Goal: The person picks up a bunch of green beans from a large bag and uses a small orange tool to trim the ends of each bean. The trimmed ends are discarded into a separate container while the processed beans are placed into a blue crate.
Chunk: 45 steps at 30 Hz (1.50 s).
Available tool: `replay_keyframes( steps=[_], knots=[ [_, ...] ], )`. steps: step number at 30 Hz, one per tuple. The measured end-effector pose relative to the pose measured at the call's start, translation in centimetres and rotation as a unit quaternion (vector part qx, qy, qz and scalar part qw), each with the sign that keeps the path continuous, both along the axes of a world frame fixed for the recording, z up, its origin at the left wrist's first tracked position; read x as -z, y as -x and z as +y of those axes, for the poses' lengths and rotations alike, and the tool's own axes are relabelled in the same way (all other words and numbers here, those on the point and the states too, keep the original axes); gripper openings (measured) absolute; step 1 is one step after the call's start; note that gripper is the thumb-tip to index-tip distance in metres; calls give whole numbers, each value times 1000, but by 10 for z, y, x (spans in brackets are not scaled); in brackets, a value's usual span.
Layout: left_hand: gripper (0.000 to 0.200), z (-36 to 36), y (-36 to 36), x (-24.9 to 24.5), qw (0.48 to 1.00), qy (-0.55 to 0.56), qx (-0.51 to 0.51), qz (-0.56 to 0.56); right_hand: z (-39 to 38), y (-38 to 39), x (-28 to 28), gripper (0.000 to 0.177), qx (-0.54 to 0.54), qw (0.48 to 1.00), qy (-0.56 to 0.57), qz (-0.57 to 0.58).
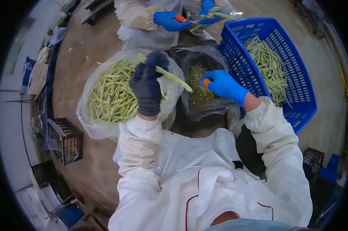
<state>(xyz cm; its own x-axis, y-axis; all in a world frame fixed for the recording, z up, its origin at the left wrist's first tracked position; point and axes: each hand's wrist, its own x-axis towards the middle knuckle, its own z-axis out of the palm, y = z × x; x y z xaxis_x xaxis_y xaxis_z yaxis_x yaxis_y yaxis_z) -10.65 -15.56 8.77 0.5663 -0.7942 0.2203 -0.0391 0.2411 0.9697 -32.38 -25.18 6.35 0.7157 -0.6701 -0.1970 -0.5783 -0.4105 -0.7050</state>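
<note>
My left hand (149, 79), in a dark glove, is closed around a long pale green bean (176, 79), which slants down to the right. Beneath that hand, a clear plastic bag (82, 109) holds a large heap of green beans (110, 92). My right hand (225, 85), in a blue glove, grips what looks like a small knife by its orange handle (206, 82); its blade is hard to make out. The bean's lower tip is close to the right hand but apart from it. Below lies a plastic-lined black container (199, 113) with green trimmings (199, 92).
At right, a blue basket (310, 104) contains more beans (267, 67). Opposite me, a co-worker's blue-gloved hands (170, 21) hold an orange-handled tool and beans. A dark crate (68, 140) stands on the brown floor (72, 88) at left.
</note>
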Motion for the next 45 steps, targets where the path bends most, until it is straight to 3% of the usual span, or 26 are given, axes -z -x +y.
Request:
replay_keyframes(
  steps=[3, 6, 9, 10, 11, 12, 13, 14, 15, 16, 19, 20, 23, 25, 27, 28, 30, 31, 32, 34, 36, 40, 41, 42, 44, 45],
  knots=[
    [28, 6, -27, -23, 987, 61, -45, 141, -10, 14, 40, 20, -92, 957, 119, 249],
    [30, 12, -42, -23, 973, 94, -58, 204, -12, 23, 43, 22, -110, 921, 171, 334],
    [30, 13, -40, -17, 979, 83, -34, 184, -11, 16, 26, 43, -64, 950, 174, 250],
    [31, 12, -36, -15, 982, 72, -25, 172, -9, 13, 24, 50, -73, 975, 155, 143],
    [30, 13, -34, -8, 1000, 18, -14, 14, -6, 9, 21, 58, -83, 987, 133, 35],
    [30, 14, -31, 6, 946, -35, -50, -319, -4, 2, 18, 67, -99, 986, 109, -75],
    [28, 9, -15, 14, 979, 8, -28, -204, 1, -6, 15, 68, -77, 989, 8, -126],
    [25, 4, -2, 27, 998, 7, 63, 12, 9, -15, 11, 70, -57, 978, -98, -172],
    [24, -1, 11, 39, 965, 3, 102, 240, 20, -22, 4, 72, -36, 954, -208, -212],
    [23, 1, 23, 27, 962, -24, 118, 247, 32, -27, -24, 65, 24, 945, -291, -150],
    [24, 2, 41, 17, 967, 2, 145, 208, 27, -18, 3, 62, 25, 949, -299, -100],
    [24, 2, 36, 15, 972, 8, 126, 199, 21, -12, 16, 56, -49, 972, -179, -143],
    [25, -1, 3, 4, 979, 19, 73, 191, 2, 13, 9, 52, -35, 992, 111, 40],
    [24, 8, -25, -14, 986, 31, 12, 164, -18, 37, 29, 51, 11, 984, 173, 26],
    [23, 19, -62, -12, 998, 27, -28, 58, -21, 41, 23, 52, 38, 990, 136, -18],
    [23, 27, -75, -16, 993, 39, -25, 108, -21, 42, 24, 53, 36, 987, 145, -66],
    [23, 42, -105, -13, 998, -5, -55, -19, -14, 42, 16, 51, 46, 991, 93, -91],
    [22, 48, -113, -16, 996, -53, -72, 27, -15, 44, 13, 50, 32, 988, 116, -97],
    [22, 52, -128, -6, 988, -123, -71, -57, -16, 46, 13, 48, 19, 984, 140, -105],
    [22, 56, -156, 36, 940, -250, -68, -224, -14, 50, -8, 39, 45, 979, 115, -163],
    [29, 61, -160, 68, 840, -362, 16, -403, -37, 72, -11, 36, 197, 956, 81, -201],
    [48, 60, -137, 113, 695, -474, 134, -524, -107, 164, -42, 42, 366, 871, -78, -320],
    [56, 61, -117, 104, 655, -497, 130, -554, -130, 199, -30, 46, 410, 899, 62, -142],
    [65, 60, -101, 100, 613, -519, 124, -583, -153, 235, -14, 49, 432, 879, 198, 43],
    [80, 58, -84, 117, 568, -538, 89, -617, -172, 257, 2, 55, 416, 837, 310, 173],
    [88, 58, -81, 128, 544, -546, 70, -633, -182, 264, 11, 57, 400, 859, 298, 117]
  ],
)
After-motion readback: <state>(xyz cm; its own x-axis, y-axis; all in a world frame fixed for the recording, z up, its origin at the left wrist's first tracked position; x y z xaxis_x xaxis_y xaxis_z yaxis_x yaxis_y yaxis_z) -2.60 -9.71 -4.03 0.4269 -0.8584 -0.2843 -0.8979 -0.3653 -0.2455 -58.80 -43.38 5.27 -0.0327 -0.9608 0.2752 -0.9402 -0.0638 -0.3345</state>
